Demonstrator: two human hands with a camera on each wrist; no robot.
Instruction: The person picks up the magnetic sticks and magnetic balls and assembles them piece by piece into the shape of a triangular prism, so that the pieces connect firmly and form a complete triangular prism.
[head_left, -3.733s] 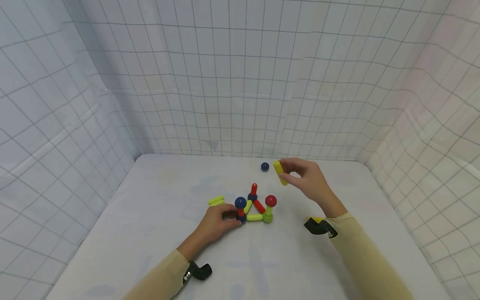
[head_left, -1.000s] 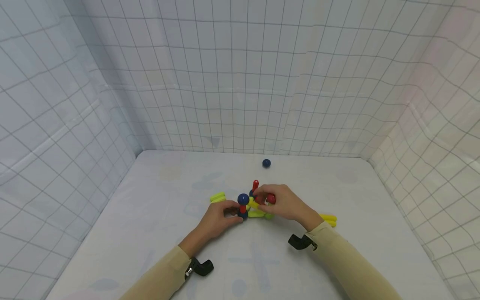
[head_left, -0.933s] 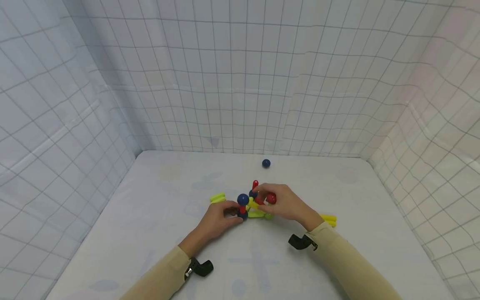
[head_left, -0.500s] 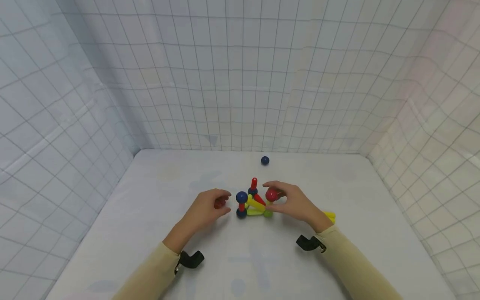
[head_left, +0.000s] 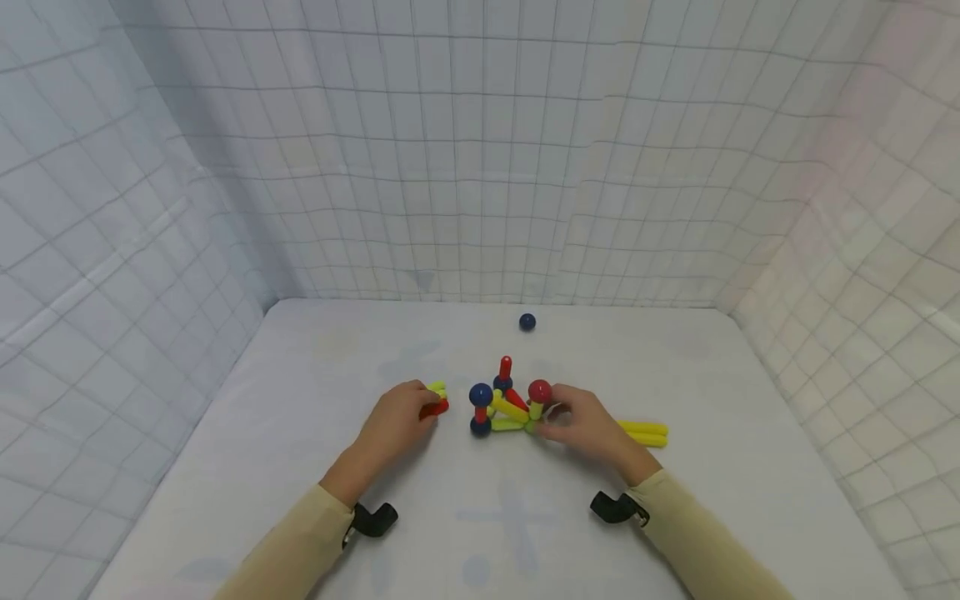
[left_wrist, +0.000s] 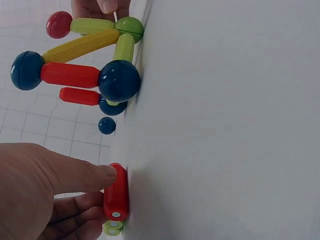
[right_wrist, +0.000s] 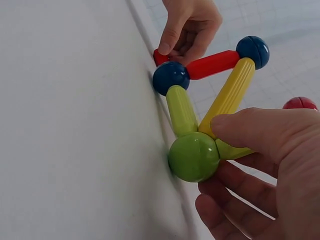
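A frame of magnetic rods and balls stands mid-table. A slanting yellow rod [head_left: 512,408] joins its raised blue ball [head_left: 481,395] to the low green ball [right_wrist: 194,157]. A red ball [head_left: 539,392] tops the short lime rod rising from that green ball. My right hand [head_left: 588,425] holds this corner, thumb on the yellow rod's lower end, fingers behind the green ball. Left of the frame, my left hand [head_left: 393,421] pinches a red rod [left_wrist: 117,195] low at the table, beside lime rods [head_left: 437,387] it partly hides. Another red rod [head_left: 506,368] stands upright on the rear blue ball.
Two yellow rods [head_left: 648,433] lie side by side to the right, partly behind the right hand. A loose blue ball [head_left: 527,322] sits near the table's back edge. Grid-patterned white cloth [head_left: 480,167] encloses the back and sides.
The right hand brought the yellow rod down into the frame, then shifted right to the green-ball corner. My left hand left the front-left blue ball and moved left onto the red rod.
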